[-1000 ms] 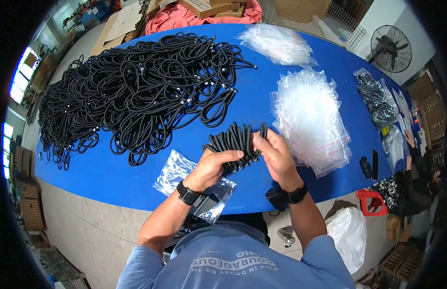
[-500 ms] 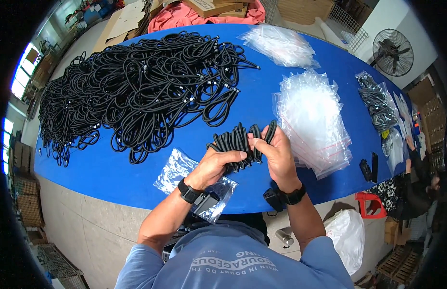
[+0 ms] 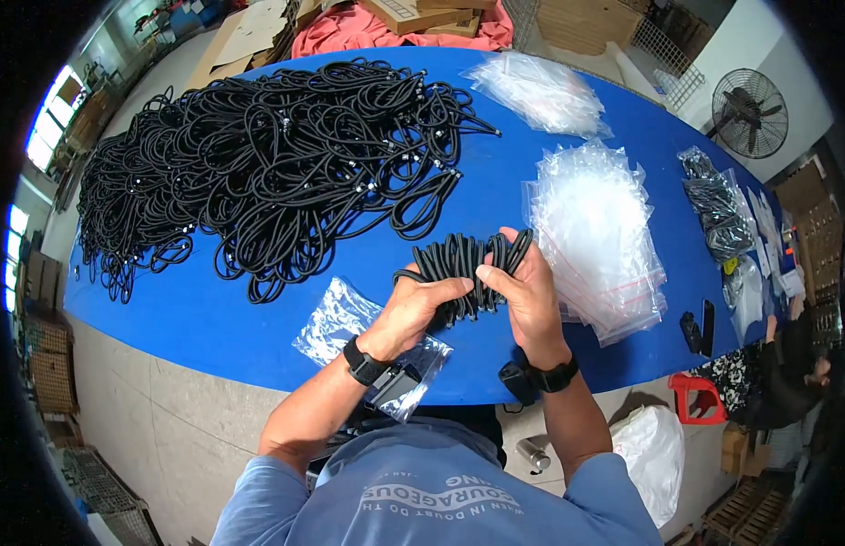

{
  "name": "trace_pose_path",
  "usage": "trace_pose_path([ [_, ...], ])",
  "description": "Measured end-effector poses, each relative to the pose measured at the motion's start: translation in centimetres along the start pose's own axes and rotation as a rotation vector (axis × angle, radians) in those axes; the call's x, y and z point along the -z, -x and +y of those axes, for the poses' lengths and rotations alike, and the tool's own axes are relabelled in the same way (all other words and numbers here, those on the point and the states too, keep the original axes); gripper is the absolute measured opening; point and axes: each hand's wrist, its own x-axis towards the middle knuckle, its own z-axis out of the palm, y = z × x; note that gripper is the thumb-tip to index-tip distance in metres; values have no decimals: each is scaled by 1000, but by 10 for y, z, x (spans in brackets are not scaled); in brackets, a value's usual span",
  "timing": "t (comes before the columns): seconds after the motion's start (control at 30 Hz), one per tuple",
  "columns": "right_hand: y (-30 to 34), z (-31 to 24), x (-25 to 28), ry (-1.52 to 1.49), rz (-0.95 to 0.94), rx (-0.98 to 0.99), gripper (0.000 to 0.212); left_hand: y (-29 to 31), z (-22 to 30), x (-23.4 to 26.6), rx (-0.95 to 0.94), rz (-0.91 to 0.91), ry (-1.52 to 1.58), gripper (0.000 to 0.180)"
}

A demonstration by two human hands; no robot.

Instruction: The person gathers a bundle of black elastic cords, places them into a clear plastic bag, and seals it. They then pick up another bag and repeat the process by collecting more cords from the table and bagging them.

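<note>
A gathered bundle of black elastic cord loops (image 3: pixel 456 257) is held above the blue table between my two hands. My left hand (image 3: pixel 411 314) is closed around its left part, thumb laid across the cords. On the right end, my right hand (image 3: pixel 530 289) grips more of the loops, its thumb pressing them from the front. Beneath my left wrist lies a clear plastic bag (image 3: pixel 336 317), partly hidden by the forearm. A large heap of black elastic cords (image 3: pixel 258 164) with small shiny ends covers the table's left and far side.
Clear zip bags (image 3: pixel 593 223) lie stacked right of my hands, with another bag pile (image 3: pixel 536 91) behind. Filled bags of black cords (image 3: pixel 716 205) sit at the right edge, near a co-worker (image 3: pixel 786 364). A fan (image 3: pixel 750 111) stands beyond; a red stool (image 3: pixel 697 399) is beside the table.
The separate loops in my right hand have come together with the bundle in my left, closing the gap. My hands are nearer each other. The view has shifted slightly.
</note>
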Motion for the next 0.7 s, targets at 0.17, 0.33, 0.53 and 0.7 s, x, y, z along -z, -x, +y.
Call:
trace_pose_path([
  [0.17,2,1,-6,30,8,31,53,-3,-3,-3,5,-15,-27,23],
  [0.33,1,1,5,4,3,-10,50,-4,-3,-3,-19,7,-20,20],
  [0.53,-2,-2,-2,4,29,57,45,-4,-2,-3,24,-17,7,20],
  [0.7,-5,3,-7,30,12,59,39,-6,-5,4,32,-54,-87,29],
])
